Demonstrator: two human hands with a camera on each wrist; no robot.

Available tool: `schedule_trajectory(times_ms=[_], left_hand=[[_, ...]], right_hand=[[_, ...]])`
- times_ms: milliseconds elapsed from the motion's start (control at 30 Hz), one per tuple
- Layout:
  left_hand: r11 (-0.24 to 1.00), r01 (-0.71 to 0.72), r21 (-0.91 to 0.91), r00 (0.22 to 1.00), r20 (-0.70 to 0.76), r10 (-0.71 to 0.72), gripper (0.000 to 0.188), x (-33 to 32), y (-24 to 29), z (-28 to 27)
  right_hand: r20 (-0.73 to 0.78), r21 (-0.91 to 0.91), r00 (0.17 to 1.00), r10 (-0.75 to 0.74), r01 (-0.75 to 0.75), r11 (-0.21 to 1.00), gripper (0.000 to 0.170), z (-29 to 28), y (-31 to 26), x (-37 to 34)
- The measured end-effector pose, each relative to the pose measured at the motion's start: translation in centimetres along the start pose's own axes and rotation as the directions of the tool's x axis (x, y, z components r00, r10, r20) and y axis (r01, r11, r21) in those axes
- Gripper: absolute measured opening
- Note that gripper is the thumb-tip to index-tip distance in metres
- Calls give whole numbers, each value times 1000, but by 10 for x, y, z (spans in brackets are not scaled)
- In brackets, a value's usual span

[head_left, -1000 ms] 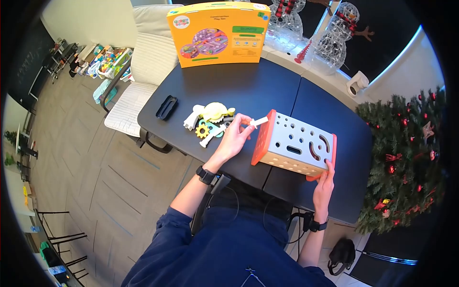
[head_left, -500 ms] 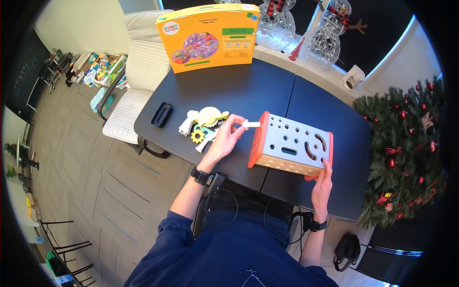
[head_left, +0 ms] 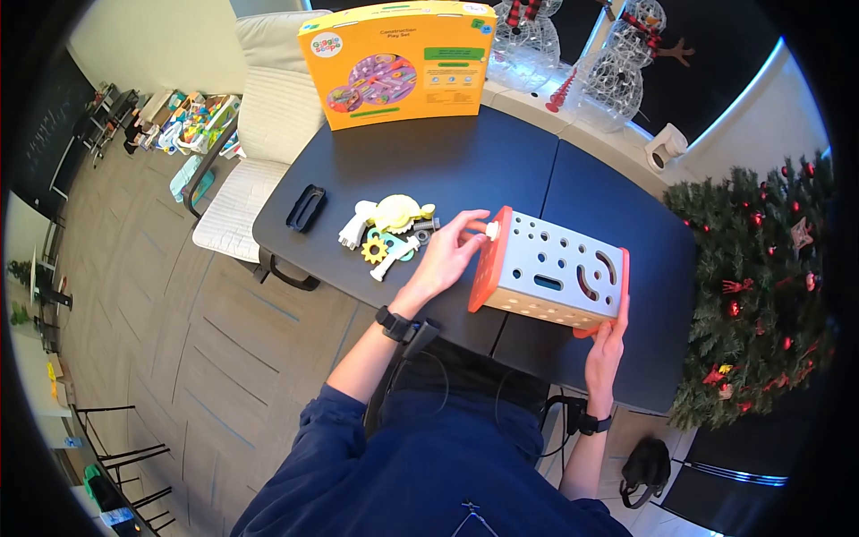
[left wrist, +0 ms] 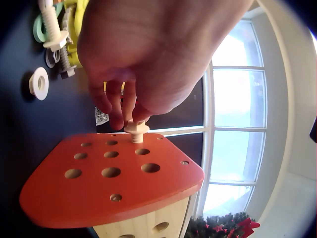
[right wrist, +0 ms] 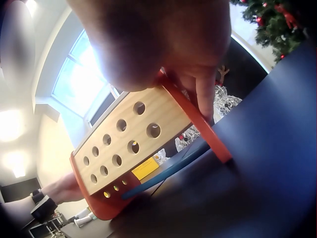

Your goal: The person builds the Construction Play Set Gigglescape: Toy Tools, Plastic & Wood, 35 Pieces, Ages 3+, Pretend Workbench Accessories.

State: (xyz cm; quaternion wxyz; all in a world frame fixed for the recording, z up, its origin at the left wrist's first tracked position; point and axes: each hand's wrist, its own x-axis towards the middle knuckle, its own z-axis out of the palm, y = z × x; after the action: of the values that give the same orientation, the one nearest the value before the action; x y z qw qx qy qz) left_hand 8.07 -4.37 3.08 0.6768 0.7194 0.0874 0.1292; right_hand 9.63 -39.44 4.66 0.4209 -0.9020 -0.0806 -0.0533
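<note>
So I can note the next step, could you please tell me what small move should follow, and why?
Probably press the cream bolt further into the red end panel with the left hand: that hand pinches its head, a short length of thread shows outside the panel, and the right hand touches the opposite end of the box, which may steady it.

the white bolt hides its tip in the red panel

On the table, with a bolt in its left end, the toy box stands right of the loose parts, the carton behind and the tree farther right.
</note>
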Motion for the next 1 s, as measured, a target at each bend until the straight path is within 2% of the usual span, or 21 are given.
schedule_trajectory(times_ms=[100,200,233,267,300,333,433,533,633,733,767,833,900,933,1000], left_hand=[[998,-13,68,999,-47,17,31,2,-6,9],[998,3,-68,1000,6,-2,31,7,-10,6],[994,6,-109,1000,23,-3,31,10,-13,5],[986,24,-166,997,80,-11,39,14,-16,2],[987,70,-145,995,82,-59,44,19,-19,0],[988,63,-142,996,69,-54,47,23,-19,2],[985,41,-169,994,102,-24,54,36,-16,11],[989,61,-133,983,180,-36,58,42,-5,23],[996,55,-76,976,217,-37,65,46,-3,25],[990,104,-90,972,222,-82,71,40,6,26],[984,134,-117,968,226,-105,73,35,13,29],[982,149,-120,964,237,-117,75,28,9,29],[990,119,-73,961,258,-97,75,25,-14,26],[985,163,-53,947,290,-141,78,18,-13,23],[975,221,-16,921,333,-204,82,0,0,20]], right_hand=[[-18,405,992,124,-106,908,57,8,11,-2],[154,6,979,132,-135,991,53,0,12,-4],[185,-49,974,132,-125,991,49,0,22,-5],[216,-103,967,133,-113,988,45,4,34,-3],[247,-155,960,134,-97,983,40,6,44,-2],[247,-91,966,81,-60,994,26,7,34,1],[164,-184,986,11,19,983,26,19,39,-2],[151,-259,987,49,-8,966,25,18,31,-2],[110,-235,984,138,-109,966,25,11,23,-3],[-3,-204,994,114,-112,973,28,-9,17,5],[-92,28,983,160,-158,987,33,-23,-2,13],[-208,167,974,95,-61,984,37,-28,-12,22],[-144,315,985,99,-49,948,42,-35,-23,29],[-113,389,989,98,-47,920,44,-37,-28,30],[-167,436,986,0,74,897,49,-29,-49,24]])
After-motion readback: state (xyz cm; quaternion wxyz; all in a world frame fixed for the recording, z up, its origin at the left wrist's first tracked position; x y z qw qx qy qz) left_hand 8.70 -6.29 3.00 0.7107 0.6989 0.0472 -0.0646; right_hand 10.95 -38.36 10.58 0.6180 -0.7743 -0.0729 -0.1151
